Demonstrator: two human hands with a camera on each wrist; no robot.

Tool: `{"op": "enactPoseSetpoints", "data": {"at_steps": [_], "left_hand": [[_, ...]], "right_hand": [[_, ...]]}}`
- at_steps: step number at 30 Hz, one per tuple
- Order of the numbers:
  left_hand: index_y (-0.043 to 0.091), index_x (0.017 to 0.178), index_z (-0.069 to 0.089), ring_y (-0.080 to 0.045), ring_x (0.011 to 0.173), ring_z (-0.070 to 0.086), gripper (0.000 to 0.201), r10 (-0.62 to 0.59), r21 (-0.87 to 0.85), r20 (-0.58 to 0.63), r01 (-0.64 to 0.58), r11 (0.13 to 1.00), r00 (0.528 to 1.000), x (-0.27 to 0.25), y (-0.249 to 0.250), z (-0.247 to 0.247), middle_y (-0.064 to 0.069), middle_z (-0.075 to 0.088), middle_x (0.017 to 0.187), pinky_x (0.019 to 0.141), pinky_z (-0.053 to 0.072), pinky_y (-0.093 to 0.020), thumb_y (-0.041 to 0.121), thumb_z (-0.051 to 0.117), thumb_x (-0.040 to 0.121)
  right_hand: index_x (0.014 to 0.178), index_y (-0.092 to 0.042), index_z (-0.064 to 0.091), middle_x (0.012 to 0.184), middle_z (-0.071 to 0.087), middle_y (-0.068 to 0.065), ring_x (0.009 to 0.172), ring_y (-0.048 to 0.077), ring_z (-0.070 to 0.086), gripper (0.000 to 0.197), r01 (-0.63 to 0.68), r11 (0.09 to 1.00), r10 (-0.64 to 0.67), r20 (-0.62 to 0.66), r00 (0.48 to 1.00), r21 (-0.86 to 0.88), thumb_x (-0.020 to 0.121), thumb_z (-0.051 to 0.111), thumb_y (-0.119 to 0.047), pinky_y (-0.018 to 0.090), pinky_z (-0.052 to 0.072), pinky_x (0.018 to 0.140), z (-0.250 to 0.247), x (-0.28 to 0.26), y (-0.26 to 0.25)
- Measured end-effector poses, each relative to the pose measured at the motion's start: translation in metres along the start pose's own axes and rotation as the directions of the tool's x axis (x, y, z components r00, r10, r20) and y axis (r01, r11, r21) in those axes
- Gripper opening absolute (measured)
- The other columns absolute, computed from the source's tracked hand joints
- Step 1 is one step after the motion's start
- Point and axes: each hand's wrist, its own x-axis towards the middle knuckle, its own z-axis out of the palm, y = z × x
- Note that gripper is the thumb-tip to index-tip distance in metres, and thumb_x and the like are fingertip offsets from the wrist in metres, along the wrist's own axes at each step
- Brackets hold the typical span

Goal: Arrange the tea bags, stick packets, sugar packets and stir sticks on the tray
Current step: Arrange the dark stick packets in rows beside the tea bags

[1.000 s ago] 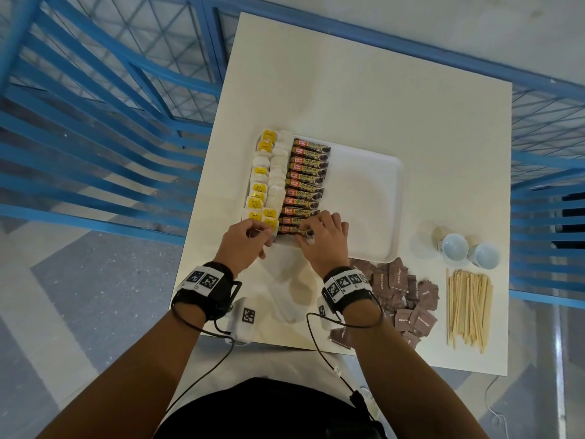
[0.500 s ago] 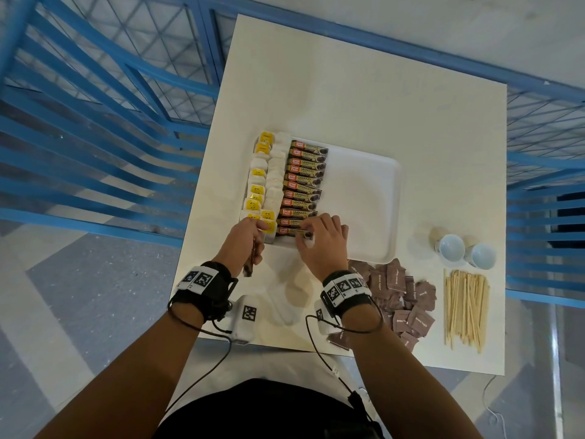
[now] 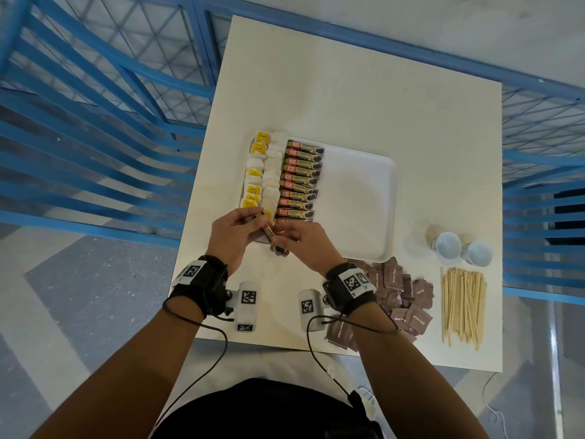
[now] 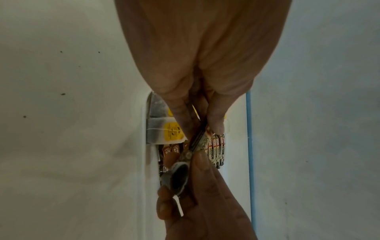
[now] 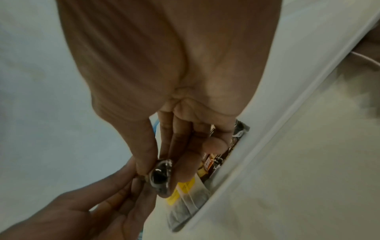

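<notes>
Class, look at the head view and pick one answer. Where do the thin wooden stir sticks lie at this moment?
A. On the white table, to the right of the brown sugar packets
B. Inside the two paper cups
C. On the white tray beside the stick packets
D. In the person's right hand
A: the thin wooden stir sticks lie in a loose bundle on the white table, right of the brown sugar packets, off the white tray.

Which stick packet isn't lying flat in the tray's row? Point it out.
The stick packet pinched between the left hand and right hand at the tray's near corner; it stands angled, while the others lie flat in the row.
</notes>
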Motion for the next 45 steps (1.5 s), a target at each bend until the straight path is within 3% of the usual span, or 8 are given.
{"op": "enactPoseSetpoints", "data": {"at_steps": [3, 7, 15, 17, 20, 24, 34, 45], "left_hand": [[-0.001, 0.106, 0.071, -0.031, 0.091, 0.074, 0.019, 0.013, 0.038, -0.016, -0.012, 0.999, 1.000, -0.002, 0.000, 0.000, -0.022, 0.074, 0.102, 0.081, 0.063, -0.038, -0.004, 0.073, 0.088], [0.002, 0.104, 0.073, -0.027, 0.083, 0.075, 0.018, 0.004, 0.055, -0.050, -0.001, 0.998, 0.999, -0.005, -0.002, -0.001, -0.015, 0.077, 0.093, 0.076, 0.063, -0.033, -0.002, 0.074, 0.087], [0.000, 0.106, 0.072, -0.029, 0.087, 0.075, 0.016, -0.023, -0.050, -0.067, 0.020, 0.999, 0.997, -0.004, -0.008, 0.000, -0.017, 0.076, 0.101, 0.082, 0.063, -0.035, -0.001, 0.072, 0.089], [-0.001, 0.104, 0.072, -0.028, 0.084, 0.075, 0.015, 0.001, -0.007, -0.075, -0.001, 1.000, 0.997, -0.003, -0.008, 0.001, -0.017, 0.076, 0.097, 0.081, 0.064, -0.036, -0.003, 0.072, 0.089], [-0.002, 0.102, 0.072, -0.031, 0.085, 0.076, 0.015, 0.040, 0.060, -0.082, -0.035, 0.998, 0.996, -0.003, -0.009, 0.000, -0.017, 0.076, 0.094, 0.081, 0.064, -0.038, -0.005, 0.072, 0.088], [-0.004, 0.101, 0.070, -0.036, 0.092, 0.075, 0.014, 0.062, 0.120, -0.079, -0.052, 0.991, 0.995, -0.002, -0.014, 0.000, -0.022, 0.074, 0.100, 0.080, 0.064, -0.042, -0.004, 0.074, 0.087], [0.013, 0.097, 0.070, -0.020, 0.067, 0.065, 0.005, 0.088, 0.334, -0.130, -0.040, 0.942, 0.988, 0.000, -0.018, -0.011, -0.007, 0.073, 0.079, 0.055, 0.052, -0.033, 0.016, 0.066, 0.096], [0.014, 0.094, 0.069, -0.020, 0.063, 0.065, 0.008, 0.089, 0.439, -0.089, -0.041, 0.898, 0.992, -0.001, -0.016, -0.009, -0.004, 0.073, 0.078, 0.053, 0.045, -0.029, 0.019, 0.065, 0.097]], "right_hand": [[0.111, -0.011, 0.072, 0.083, 0.077, -0.002, 0.073, 0.008, 0.072, 0.019, 0.014, 1.000, -0.014, -0.026, 1.000, -0.002, 0.093, 0.071, -0.016, 0.020, 0.057, 0.073, -0.004, 0.001, 0.000], [0.108, -0.014, 0.074, 0.081, 0.075, -0.004, 0.068, 0.001, 0.065, 0.015, 0.026, 1.000, -0.025, -0.098, 0.995, 0.005, 0.094, 0.068, -0.012, 0.015, 0.049, 0.072, -0.009, 0.000, 0.006], [0.113, -0.011, 0.074, 0.085, 0.070, 0.010, 0.069, 0.015, 0.052, 0.024, -0.039, 0.903, 0.090, -0.100, 0.991, 0.429, 0.101, 0.054, -0.006, 0.026, 0.041, 0.060, -0.004, -0.006, 0.009], [0.112, -0.014, 0.075, 0.088, 0.071, 0.006, 0.072, 0.012, 0.056, 0.024, -0.032, 0.948, 0.086, -0.160, 0.983, 0.318, 0.101, 0.054, -0.008, 0.025, 0.042, 0.065, -0.002, -0.006, 0.007], [0.112, -0.021, 0.073, 0.101, 0.069, -0.010, 0.089, 0.002, 0.058, 0.020, 0.055, 0.992, -0.084, -0.285, 0.955, -0.111, 0.094, 0.066, -0.028, 0.020, 0.044, 0.081, 0.002, -0.007, 0.002], [0.112, -0.026, 0.072, 0.105, 0.058, -0.010, 0.103, 0.013, 0.046, 0.030, 0.157, 0.817, -0.332, -0.229, 0.915, -0.554, 0.087, 0.069, -0.041, 0.029, 0.036, 0.090, 0.002, -0.008, 0.005], [0.103, -0.026, 0.070, 0.102, 0.061, -0.010, 0.099, 0.017, 0.047, 0.018, 0.026, 0.794, -0.228, -0.257, 0.939, -0.608, 0.086, 0.074, -0.029, 0.039, 0.038, 0.089, -0.014, -0.018, 0.040], [0.105, -0.030, 0.072, 0.103, 0.056, -0.008, 0.101, 0.017, 0.045, 0.022, -0.071, 0.756, -0.194, -0.326, 0.925, -0.651, 0.084, 0.073, -0.036, 0.037, 0.034, 0.089, 0.004, -0.009, 0.038]]}}
